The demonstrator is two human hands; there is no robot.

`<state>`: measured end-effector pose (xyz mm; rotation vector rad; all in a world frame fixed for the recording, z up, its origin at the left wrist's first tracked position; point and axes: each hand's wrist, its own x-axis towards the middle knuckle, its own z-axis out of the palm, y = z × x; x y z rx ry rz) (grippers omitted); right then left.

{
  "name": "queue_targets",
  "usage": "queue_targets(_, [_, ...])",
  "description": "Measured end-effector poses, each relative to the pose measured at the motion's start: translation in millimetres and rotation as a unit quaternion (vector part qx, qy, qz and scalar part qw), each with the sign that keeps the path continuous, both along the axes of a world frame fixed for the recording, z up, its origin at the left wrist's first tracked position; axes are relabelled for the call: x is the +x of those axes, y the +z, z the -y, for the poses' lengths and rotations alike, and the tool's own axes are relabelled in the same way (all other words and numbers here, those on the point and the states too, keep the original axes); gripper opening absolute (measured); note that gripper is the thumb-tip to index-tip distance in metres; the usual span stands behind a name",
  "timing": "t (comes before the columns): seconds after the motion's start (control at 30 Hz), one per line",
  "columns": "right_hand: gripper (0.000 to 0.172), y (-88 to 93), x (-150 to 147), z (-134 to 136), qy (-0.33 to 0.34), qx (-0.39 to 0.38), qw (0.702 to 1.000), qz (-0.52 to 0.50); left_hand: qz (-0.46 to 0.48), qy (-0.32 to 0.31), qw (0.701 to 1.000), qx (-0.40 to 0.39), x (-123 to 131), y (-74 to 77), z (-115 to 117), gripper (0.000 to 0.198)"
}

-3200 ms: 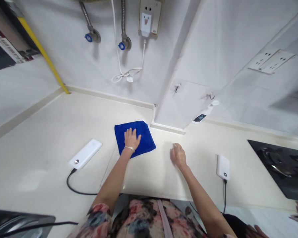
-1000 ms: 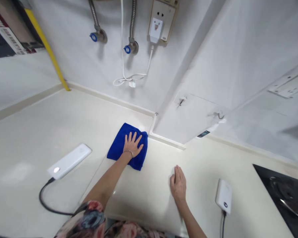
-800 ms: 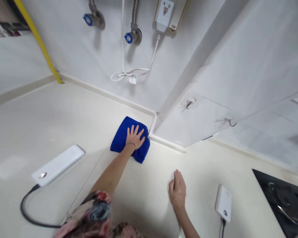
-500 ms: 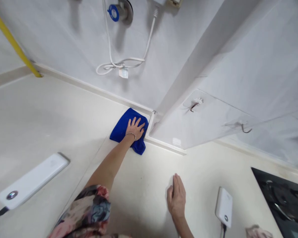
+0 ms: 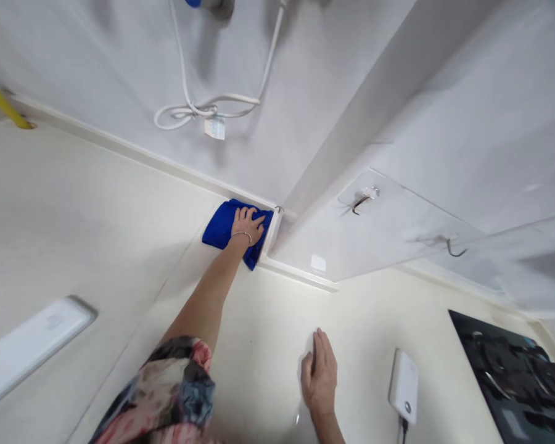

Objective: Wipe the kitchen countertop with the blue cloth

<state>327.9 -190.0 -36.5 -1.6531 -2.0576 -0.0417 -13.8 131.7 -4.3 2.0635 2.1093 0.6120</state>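
Note:
A blue cloth (image 5: 221, 226) lies bunched in the inner corner where the pale countertop (image 5: 268, 320) meets the wall. My left hand (image 5: 248, 227), with a thin bracelet at its wrist, presses down on the cloth with bent fingers gripping it against the corner. Part of the cloth is hidden under the palm. Lower down, my right hand (image 5: 320, 375) rests on the countertop with its fingers stretched out and the thumb apart, holding nothing.
A white power bank (image 5: 404, 385) with a black cable lies right of my right hand. Another white device (image 5: 37, 348) is at lower left. A black stove (image 5: 504, 376) sits at far right. White cord (image 5: 208, 111), hooks (image 5: 361, 202) and a yellow pipe (image 5: 4, 106) are along the wall.
My left hand has pushed the cloth further into the corner, its fingers now more bent and the cloth's lower flap drawn up. My right hand stays on the countertop; the view has shifted slightly.

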Motion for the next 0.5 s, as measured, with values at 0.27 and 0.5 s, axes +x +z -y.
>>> queue_targets(0.27, [0.052, -6.0, 1.1, -1.1, -0.002, 0.033, 0.999, -0.003, 0.013, -0.036, 0.999, -0.035, -1.4, -7.9, 50.7, 0.056])
queue_targets(0.5, [0.050, -11.1, 11.3, -2.3, 0.023, 0.056, 0.998, -0.025, 0.017, -0.013, 0.999, -0.042, 4.5, -7.6, 137.4, 0.060])
